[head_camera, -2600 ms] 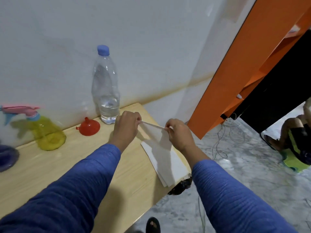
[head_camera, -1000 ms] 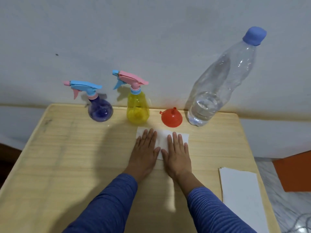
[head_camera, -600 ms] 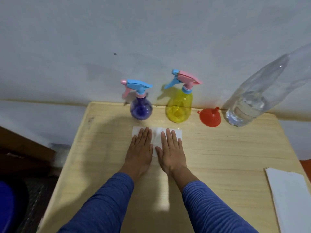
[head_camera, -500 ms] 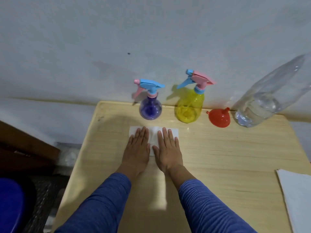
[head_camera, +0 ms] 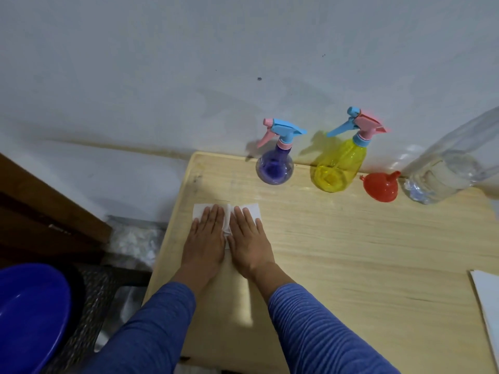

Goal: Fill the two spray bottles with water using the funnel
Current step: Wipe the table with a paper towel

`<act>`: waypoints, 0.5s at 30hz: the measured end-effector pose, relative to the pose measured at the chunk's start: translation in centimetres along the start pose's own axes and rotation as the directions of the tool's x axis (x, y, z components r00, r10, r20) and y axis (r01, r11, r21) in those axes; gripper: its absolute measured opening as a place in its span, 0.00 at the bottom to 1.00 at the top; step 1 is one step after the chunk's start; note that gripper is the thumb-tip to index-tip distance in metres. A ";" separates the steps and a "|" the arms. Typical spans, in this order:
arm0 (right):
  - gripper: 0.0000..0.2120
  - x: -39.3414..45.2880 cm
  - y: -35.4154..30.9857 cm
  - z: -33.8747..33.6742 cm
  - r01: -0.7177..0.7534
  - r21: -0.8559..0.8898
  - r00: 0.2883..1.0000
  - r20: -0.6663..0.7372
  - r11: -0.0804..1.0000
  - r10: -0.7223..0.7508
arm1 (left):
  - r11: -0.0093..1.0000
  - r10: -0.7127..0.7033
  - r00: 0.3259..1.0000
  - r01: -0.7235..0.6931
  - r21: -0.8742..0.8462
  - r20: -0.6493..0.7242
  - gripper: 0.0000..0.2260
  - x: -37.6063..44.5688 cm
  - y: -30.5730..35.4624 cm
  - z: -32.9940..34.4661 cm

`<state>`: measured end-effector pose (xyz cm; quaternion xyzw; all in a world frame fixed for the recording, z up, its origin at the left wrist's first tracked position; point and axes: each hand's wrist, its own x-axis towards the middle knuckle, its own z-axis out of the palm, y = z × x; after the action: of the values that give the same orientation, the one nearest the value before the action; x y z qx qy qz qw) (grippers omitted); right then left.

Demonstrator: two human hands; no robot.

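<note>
Hands (head_camera: 228, 238) flat on tissue (head_camera: 252, 210) near table's (head_camera: 351, 252) left edge.

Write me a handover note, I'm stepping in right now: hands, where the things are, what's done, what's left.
Left hand and right hand: flat, pressing a white tissue on the wooden table.
Along the wall: purple spray bottle, yellow spray bottle, red funnel upside down, capped-off view of water bottle, partly full.
Done: nothing filled; spray heads still on.
Left: unscrew heads, fill both through the funnel.
</note>
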<state>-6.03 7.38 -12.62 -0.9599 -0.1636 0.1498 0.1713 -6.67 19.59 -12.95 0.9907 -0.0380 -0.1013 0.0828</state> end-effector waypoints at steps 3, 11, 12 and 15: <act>0.25 -0.7 -0.3 0.2 0.020 -0.010 1.000 0.022 1.000 -0.019 | 1.000 -0.006 1.000 0.006 0.017 0.006 0.26 -1.1 -0.1 0.0; 0.40 -3.5 0.8 0.9 0.062 0.001 0.998 0.021 0.998 -0.062 | 0.999 -0.045 0.999 0.045 0.004 0.024 0.26 -3.2 2.0 0.7; 0.41 -4.0 1.3 0.8 0.062 0.000 0.998 0.014 0.998 -0.062 | 0.999 -0.046 0.999 0.046 0.006 0.029 0.26 -3.5 2.8 0.8; 0.41 -5.7 3.4 0.5 0.057 -0.013 0.998 0.002 0.998 -0.057 | 1.000 -0.025 0.999 0.025 -0.007 0.044 0.25 -4.3 5.8 1.2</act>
<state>-10.45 2.37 -13.03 -0.9559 -0.1921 0.1443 0.1690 -11.45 14.11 -12.27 0.9883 -0.0269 -0.1241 0.0844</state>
